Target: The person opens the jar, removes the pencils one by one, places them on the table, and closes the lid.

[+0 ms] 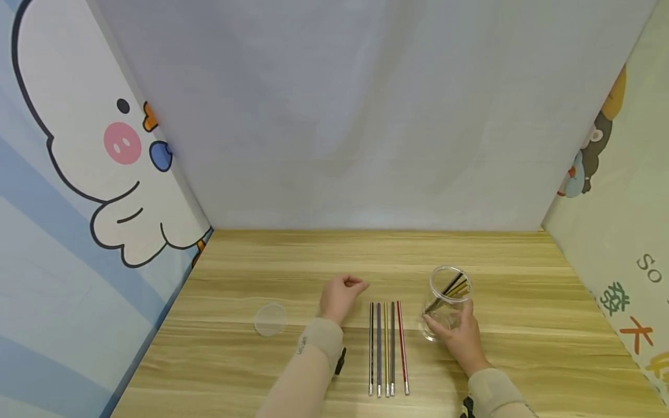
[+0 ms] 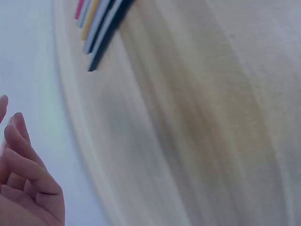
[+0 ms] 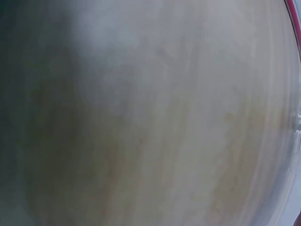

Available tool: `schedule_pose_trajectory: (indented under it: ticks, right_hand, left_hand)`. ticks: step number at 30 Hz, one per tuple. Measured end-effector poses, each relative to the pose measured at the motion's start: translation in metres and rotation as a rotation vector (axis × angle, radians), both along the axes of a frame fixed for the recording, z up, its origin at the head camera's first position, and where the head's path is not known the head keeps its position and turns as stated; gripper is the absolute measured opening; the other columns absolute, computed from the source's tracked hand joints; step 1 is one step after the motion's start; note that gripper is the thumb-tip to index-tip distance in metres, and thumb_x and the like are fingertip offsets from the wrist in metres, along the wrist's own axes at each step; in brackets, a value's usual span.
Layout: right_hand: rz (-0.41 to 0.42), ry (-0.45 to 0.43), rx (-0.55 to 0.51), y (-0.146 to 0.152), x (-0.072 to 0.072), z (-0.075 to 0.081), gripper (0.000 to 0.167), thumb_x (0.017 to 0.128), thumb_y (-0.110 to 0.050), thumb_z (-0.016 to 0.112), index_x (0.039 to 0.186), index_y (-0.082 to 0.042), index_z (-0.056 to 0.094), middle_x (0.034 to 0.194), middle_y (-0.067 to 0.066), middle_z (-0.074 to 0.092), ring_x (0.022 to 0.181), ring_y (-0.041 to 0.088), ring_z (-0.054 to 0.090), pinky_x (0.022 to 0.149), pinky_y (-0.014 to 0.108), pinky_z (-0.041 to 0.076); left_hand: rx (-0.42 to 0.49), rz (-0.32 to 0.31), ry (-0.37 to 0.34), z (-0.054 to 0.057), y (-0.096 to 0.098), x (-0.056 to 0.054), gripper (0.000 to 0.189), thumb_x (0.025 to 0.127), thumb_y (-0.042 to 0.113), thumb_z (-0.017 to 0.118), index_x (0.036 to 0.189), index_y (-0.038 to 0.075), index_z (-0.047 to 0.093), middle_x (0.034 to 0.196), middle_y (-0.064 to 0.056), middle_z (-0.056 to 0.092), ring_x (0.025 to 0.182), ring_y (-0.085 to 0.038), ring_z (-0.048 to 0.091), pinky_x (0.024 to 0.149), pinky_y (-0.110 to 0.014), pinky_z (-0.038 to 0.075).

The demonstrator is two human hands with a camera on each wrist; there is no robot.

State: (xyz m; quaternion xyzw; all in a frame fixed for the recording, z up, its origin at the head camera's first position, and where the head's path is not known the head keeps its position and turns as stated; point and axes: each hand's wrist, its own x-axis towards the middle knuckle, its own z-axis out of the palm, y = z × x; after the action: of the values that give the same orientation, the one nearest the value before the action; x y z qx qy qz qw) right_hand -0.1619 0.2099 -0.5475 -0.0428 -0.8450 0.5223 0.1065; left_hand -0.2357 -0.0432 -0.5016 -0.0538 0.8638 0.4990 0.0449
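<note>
Several pencils lie side by side on the table, tips away from me: a black pencil (image 1: 371, 348), a purple one (image 1: 378, 348), a yellow one (image 1: 386, 348), a grey one (image 1: 392, 348) and a red one (image 1: 402, 348). My left hand (image 1: 340, 298) hovers left of their far ends, fingers loosely bent and holding nothing; its fingers (image 2: 33, 174) also show in the left wrist view. My right hand (image 1: 462, 339) grips a clear jar (image 1: 444, 316), with some dark and yellow pencils (image 1: 450, 292) leaning inside. The right wrist view is mostly blurred tabletop.
Left of my left hand, a round translucent lid (image 1: 270, 320) lies flat on the wooden table (image 1: 219, 371). A pale backdrop (image 1: 334, 116) rises behind the table. Cartoon-printed panels (image 1: 78, 145) stand at both sides.
</note>
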Motion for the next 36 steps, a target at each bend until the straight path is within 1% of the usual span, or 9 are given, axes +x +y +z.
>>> schedule_pose_trajectory:
  ticks: [4, 9, 16, 19, 24, 26, 31, 36]
  right_hand:
    - [-0.001, -0.002, 0.006, 0.000, 0.000, 0.000, 0.084, 0.082, -0.021, 0.080, 0.143, -0.004, 0.026, 0.137, 0.030, 0.049, 0.119, 0.049, 0.052, 0.101, 0.065, 0.040]
    - [0.000, -0.019, 0.006, 0.001, 0.000, 0.001, 0.085, 0.082, -0.022, 0.080, 0.144, -0.005, 0.025, 0.138, 0.030, 0.048, 0.121, 0.049, 0.052, 0.102, 0.065, 0.039]
    - [0.008, -0.054, -0.007, 0.001, 0.001, 0.002, 0.089, 0.083, -0.025, 0.080, 0.147, -0.006, 0.022, 0.140, 0.030, 0.046, 0.125, 0.051, 0.048, 0.105, 0.068, 0.036]
    - [0.007, -0.052, -0.005, 0.001, 0.001, 0.001, 0.087, 0.083, -0.024, 0.080, 0.146, -0.007, 0.023, 0.139, 0.030, 0.047, 0.124, 0.050, 0.049, 0.105, 0.067, 0.036]
    - [0.006, -0.045, 0.008, 0.000, 0.002, 0.002, 0.086, 0.083, -0.025, 0.080, 0.145, -0.005, 0.023, 0.139, 0.030, 0.048, 0.123, 0.050, 0.050, 0.104, 0.066, 0.037]
    - [0.005, -0.046, 0.009, 0.000, 0.002, 0.002, 0.086, 0.083, -0.026, 0.080, 0.145, -0.005, 0.023, 0.139, 0.030, 0.048, 0.123, 0.051, 0.051, 0.103, 0.067, 0.037]
    - [0.004, -0.038, 0.007, 0.000, 0.001, 0.000, 0.086, 0.083, -0.025, 0.080, 0.145, -0.007, 0.024, 0.138, 0.029, 0.049, 0.123, 0.050, 0.051, 0.104, 0.066, 0.037]
    - [0.013, -0.018, 0.001, 0.000, 0.001, 0.001, 0.087, 0.083, -0.023, 0.081, 0.146, -0.006, 0.023, 0.137, 0.030, 0.050, 0.122, 0.050, 0.051, 0.104, 0.066, 0.036]
  left_hand:
    - [0.028, 0.001, 0.034, 0.011, 0.002, -0.001, 0.021, 0.089, 0.037, 0.074, 0.097, 0.018, 0.073, 0.089, 0.001, 0.067, 0.074, -0.014, 0.057, 0.064, -0.028, 0.044]
    - [0.085, -0.011, 0.075, 0.020, 0.006, -0.003, 0.021, 0.087, 0.036, 0.076, 0.097, 0.018, 0.073, 0.090, 0.001, 0.068, 0.076, -0.014, 0.058, 0.065, -0.029, 0.046]
    - [0.108, -0.006, 0.089, 0.034, 0.014, -0.003, 0.024, 0.084, 0.041, 0.078, 0.097, 0.021, 0.074, 0.092, 0.003, 0.068, 0.076, -0.012, 0.059, 0.065, -0.027, 0.046]
    - [0.124, -0.026, 0.112, 0.042, 0.019, -0.002, 0.025, 0.084, 0.041, 0.078, 0.099, 0.021, 0.074, 0.093, 0.003, 0.068, 0.075, -0.011, 0.058, 0.065, -0.027, 0.046]
    - [0.146, -0.069, 0.153, 0.054, 0.027, 0.001, 0.025, 0.085, 0.039, 0.077, 0.101, 0.020, 0.074, 0.094, 0.004, 0.068, 0.066, -0.011, 0.052, 0.061, -0.026, 0.043]
    - [0.156, -0.077, 0.160, 0.057, 0.030, 0.001, 0.024, 0.085, 0.039, 0.078, 0.100, 0.020, 0.074, 0.094, 0.004, 0.068, 0.065, -0.010, 0.052, 0.059, -0.026, 0.043]
    - [0.183, -0.093, 0.164, 0.061, 0.036, 0.003, 0.023, 0.085, 0.037, 0.077, 0.100, 0.020, 0.074, 0.093, 0.004, 0.068, 0.068, -0.009, 0.056, 0.061, -0.026, 0.046]
    - [0.221, -0.133, 0.163, 0.069, 0.045, 0.009, 0.027, 0.086, 0.038, 0.077, 0.103, 0.017, 0.074, 0.096, 0.004, 0.070, 0.069, -0.008, 0.056, 0.063, -0.026, 0.047]
